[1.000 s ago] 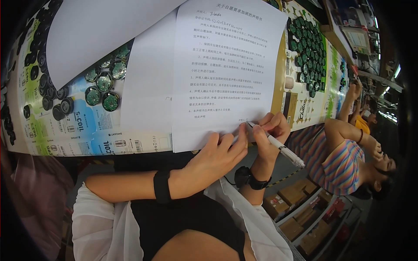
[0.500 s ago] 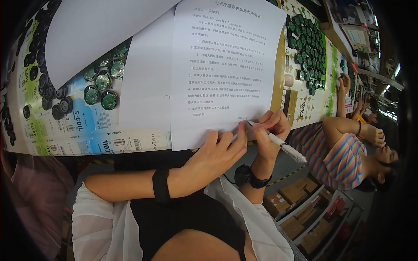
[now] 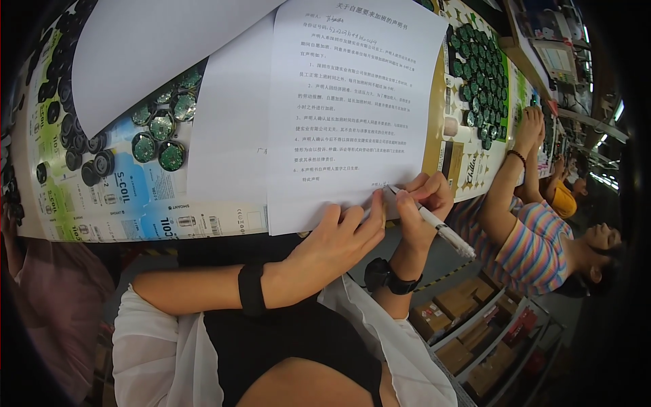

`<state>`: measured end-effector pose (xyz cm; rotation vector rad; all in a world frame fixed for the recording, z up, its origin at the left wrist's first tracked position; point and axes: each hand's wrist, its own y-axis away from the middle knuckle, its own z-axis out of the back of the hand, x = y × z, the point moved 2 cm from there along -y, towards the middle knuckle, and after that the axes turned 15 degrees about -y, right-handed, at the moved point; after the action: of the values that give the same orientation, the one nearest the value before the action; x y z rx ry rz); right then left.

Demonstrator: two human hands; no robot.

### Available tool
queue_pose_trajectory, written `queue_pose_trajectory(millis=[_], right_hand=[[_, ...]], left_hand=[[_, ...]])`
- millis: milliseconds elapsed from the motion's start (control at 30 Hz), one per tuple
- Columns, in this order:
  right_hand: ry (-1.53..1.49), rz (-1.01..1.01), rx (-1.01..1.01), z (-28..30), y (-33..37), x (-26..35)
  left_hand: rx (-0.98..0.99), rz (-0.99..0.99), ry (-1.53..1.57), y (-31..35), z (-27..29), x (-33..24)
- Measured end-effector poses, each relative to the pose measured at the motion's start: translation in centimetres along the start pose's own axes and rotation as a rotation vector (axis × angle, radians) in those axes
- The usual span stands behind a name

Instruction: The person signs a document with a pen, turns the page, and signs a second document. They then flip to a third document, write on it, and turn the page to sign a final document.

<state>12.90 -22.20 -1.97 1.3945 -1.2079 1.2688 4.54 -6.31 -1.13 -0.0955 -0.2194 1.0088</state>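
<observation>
A printed sheet of paper (image 3: 339, 152) lies on the table before me, with a few handwritten marks near its top. My right hand (image 3: 426, 207) pinches a white pen (image 3: 442, 229), its tip touching the sheet near the lower right, by a short line of print. Some small handwriting shows at the tip. My left hand (image 3: 325, 247) rests on the sheet's lower edge, fingers apart and slightly bent, just left of my right hand. It holds nothing. Another sheet (image 3: 227, 129) lies partly under the printed one, and a blank white sheet (image 3: 156, 47) overlaps at the upper left.
Round green circuit boards (image 3: 161, 127) and black round parts (image 3: 85, 146) sit on the printed table covering (image 3: 210, 207) to the left. More green boards (image 3: 480, 74) cluster at the right. A co-worker in a striped shirt (image 3: 532, 247) sits to the right, beside cardboard boxes (image 3: 461, 302) on a rack.
The pen's rear end has tilted slightly left as a little more handwriting appears at its tip. The co-worker's raised hand has come down and forward, both arms now reaching toward the table.
</observation>
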Motion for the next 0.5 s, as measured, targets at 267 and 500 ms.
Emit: queue_pose_trajectory(millis=[267,500], right_hand=[[0.008,-0.001,0.003,-0.22,0.05,0.16],[0.004,0.003,0.006,-0.18,0.11,0.08]], left_hand=[[0.0,-0.004,-0.01,0.08,-0.15,-0.1],[0.001,-0.004,0.0,0.12,-0.07,-0.09]])
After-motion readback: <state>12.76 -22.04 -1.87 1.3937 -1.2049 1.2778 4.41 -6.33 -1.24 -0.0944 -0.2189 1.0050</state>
